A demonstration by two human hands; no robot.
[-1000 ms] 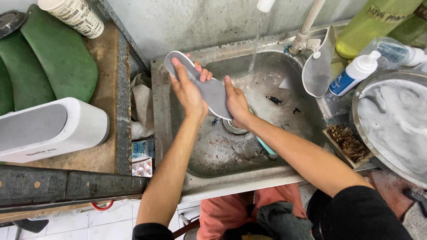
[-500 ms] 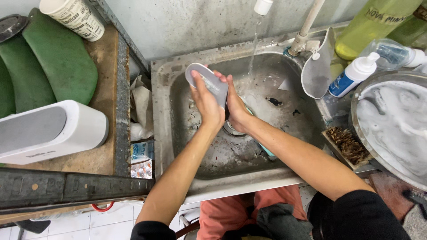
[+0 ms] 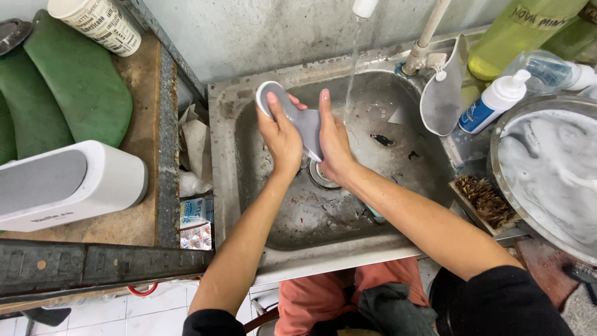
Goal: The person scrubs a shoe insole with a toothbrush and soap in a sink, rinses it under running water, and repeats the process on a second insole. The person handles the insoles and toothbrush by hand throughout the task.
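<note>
Over the sink (image 3: 224, 186), our left hand (image 3: 281, 140) and right hand (image 3: 334, 144) both grasp a grey insole (image 3: 298, 118), beside the water stream (image 3: 352, 68).

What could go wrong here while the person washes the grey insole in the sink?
The grey insole is held between the left hand and the right hand, directly above the open drain; if wet fingers slip, it may drop onto it. The water stream falls beside the hands, so it could splash towards the white device on the left counter.
</note>
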